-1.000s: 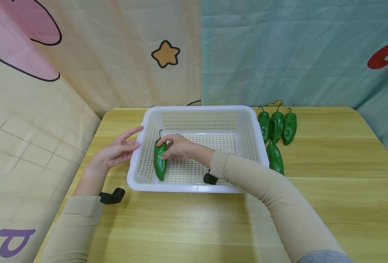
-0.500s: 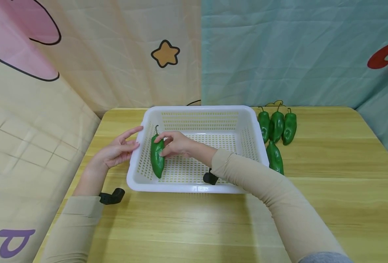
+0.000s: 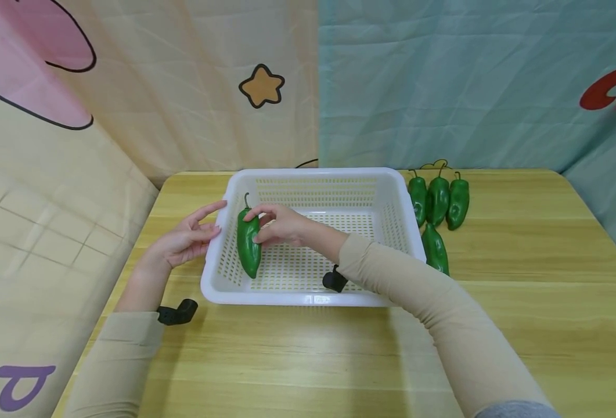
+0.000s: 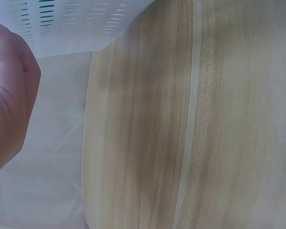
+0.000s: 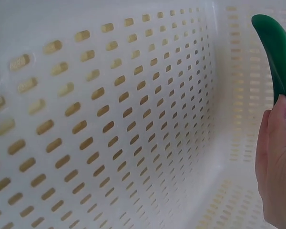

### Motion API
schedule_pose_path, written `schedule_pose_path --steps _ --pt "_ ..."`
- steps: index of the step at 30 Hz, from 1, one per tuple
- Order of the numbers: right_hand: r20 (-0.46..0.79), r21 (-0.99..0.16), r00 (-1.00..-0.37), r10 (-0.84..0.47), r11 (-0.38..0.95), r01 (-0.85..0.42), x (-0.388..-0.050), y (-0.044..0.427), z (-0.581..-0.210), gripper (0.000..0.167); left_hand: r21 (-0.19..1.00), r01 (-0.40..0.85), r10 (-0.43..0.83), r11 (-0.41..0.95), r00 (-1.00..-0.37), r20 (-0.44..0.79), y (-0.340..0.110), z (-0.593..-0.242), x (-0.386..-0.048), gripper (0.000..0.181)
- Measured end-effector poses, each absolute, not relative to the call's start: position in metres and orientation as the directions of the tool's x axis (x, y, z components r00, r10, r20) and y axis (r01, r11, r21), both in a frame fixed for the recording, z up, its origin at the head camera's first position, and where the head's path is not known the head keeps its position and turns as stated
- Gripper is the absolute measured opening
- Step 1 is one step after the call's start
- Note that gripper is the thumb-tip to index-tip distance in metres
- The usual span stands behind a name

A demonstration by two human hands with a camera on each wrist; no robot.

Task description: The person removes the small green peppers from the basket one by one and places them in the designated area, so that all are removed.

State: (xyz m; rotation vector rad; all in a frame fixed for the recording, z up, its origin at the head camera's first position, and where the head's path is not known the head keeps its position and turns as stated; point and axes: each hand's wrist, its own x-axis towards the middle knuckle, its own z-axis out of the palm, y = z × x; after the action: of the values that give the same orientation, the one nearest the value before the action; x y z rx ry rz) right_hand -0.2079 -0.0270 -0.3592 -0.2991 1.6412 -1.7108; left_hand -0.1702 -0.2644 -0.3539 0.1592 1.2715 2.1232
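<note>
In the head view, my right hand (image 3: 281,225) grips a long green pepper (image 3: 248,244) between thumb and fingers, inside the white plastic basket (image 3: 315,299). The pepper stands near the basket's left wall, stem pointing to the far side. The right wrist view shows the pepper (image 5: 280,62) with the hand (image 5: 279,167) against it, beside the perforated wall. Fingertips of my left hand (image 3: 186,239) touch the basket's left rim from outside, index finger extended. The left wrist view shows part of that hand (image 4: 9,90) close to the basket wall; its fingertips are mostly hidden there.
Several green peppers (image 3: 438,200) lie on the wooden table (image 3: 527,244) right of the basket, one of them (image 3: 435,249) nearer and partly hidden by the rim. Printed curtains (image 3: 417,87) hang behind and at the sides. A black wrist camera (image 3: 178,312) sits on the left wrist.
My right hand has shifted the pepper a little left and toward the far side of the basket, seemingly lifting it. The left hand stays at the rim.
</note>
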Motion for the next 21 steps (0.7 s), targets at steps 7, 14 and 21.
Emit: schedule_pose_path --steps 7,14,21 --pt "-0.306 -0.938 -0.708 -0.636 0.077 0.337 -0.212 -0.017 -0.351 0.043 0.819 -0.475 0.581 -0.322 -0.782 -0.225 -0.264 -0.353 -0.169 0.049" --pt "-0.281 -0.949 -0.718 -0.637 0.073 0.307 -0.212 -0.002 -0.338 0.043 0.822 -0.470 0.563 -0.321 -0.793 -0.234 -0.264 -0.351 -0.170 0.049" --pt "-0.282 -0.947 -0.699 -0.658 0.076 0.311 -0.208 0.013 -0.329 0.044 0.796 -0.501 0.565 -0.339 -0.785 -0.253 -0.265 -0.352 -0.170 0.050"
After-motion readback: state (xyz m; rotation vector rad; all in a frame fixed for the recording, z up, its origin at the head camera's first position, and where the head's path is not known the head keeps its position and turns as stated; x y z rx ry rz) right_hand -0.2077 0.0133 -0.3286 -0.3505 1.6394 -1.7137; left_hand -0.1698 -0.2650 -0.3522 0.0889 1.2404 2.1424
